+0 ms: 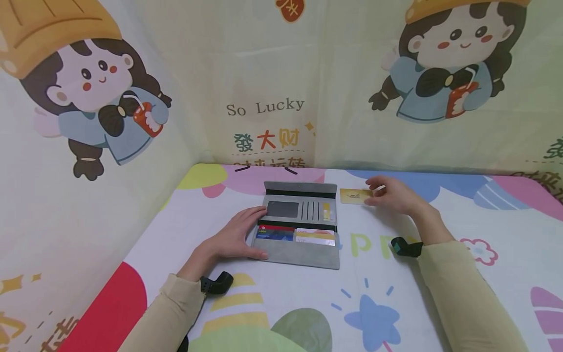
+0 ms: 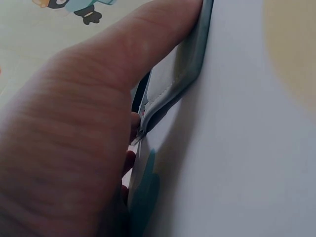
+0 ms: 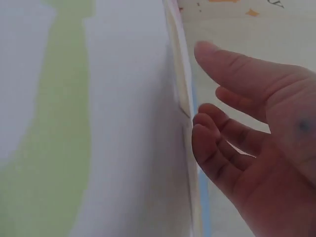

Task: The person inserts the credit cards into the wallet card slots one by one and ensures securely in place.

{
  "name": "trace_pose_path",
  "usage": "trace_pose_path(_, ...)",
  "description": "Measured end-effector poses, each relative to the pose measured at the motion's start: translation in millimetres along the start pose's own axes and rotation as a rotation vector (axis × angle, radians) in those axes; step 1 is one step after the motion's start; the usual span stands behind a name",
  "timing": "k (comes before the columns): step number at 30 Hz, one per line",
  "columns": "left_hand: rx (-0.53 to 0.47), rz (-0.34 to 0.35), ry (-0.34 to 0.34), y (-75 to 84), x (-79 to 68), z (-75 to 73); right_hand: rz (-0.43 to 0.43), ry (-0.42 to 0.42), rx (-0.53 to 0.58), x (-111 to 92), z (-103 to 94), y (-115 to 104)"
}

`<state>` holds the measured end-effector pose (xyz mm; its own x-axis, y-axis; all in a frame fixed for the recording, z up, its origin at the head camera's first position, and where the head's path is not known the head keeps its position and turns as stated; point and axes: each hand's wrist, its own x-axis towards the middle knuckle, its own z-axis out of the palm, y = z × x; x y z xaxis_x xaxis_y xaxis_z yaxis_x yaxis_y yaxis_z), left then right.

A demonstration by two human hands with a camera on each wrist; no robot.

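A grey wallet (image 1: 303, 257) lies unfolded on the table in the head view. Two cards, a blue-and-red card (image 1: 275, 233) and a white-and-yellow card (image 1: 314, 236), sit side by side in its lower pocket. A yellow card (image 1: 326, 211) shows at the slots above. My left hand (image 1: 235, 235) rests on the wallet's left side, thumb on the lower flap and fingers spread along the edge. To the right of the wallet, a gold card (image 1: 353, 196) lies on the table. My right hand (image 1: 396, 194) is at the card's right end, its thumb and fingers apart.
A patterned cloth (image 1: 176, 220) covers the table. Behind it hangs a printed curtain (image 1: 343, 98) that meets the table's back edge. A dark wrist camera (image 1: 217, 283) sits on the left wrist and another camera (image 1: 406, 247) on the right wrist.
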<state>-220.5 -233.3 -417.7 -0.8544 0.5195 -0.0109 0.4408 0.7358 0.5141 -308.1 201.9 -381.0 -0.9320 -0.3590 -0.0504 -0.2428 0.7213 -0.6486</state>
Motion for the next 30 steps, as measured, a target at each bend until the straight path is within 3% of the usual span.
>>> trace_pose_path(18, 0.004, 0.002, 0.005, 0.4, -1.1, 0.5, -0.044, 0.01, -0.131, 8, 8.7, 3)
trace_pose_path(25, 0.021, 0.003, 0.005, 2.1, -1.0, 1.2, -0.093, 0.03, -0.098, 8, 9.9, 4)
trace_pose_path(30, 0.037, 0.0, 0.003, 1.6, -0.4, 2.0, -0.065, 0.017, -0.058, 6, 10.6, 1)
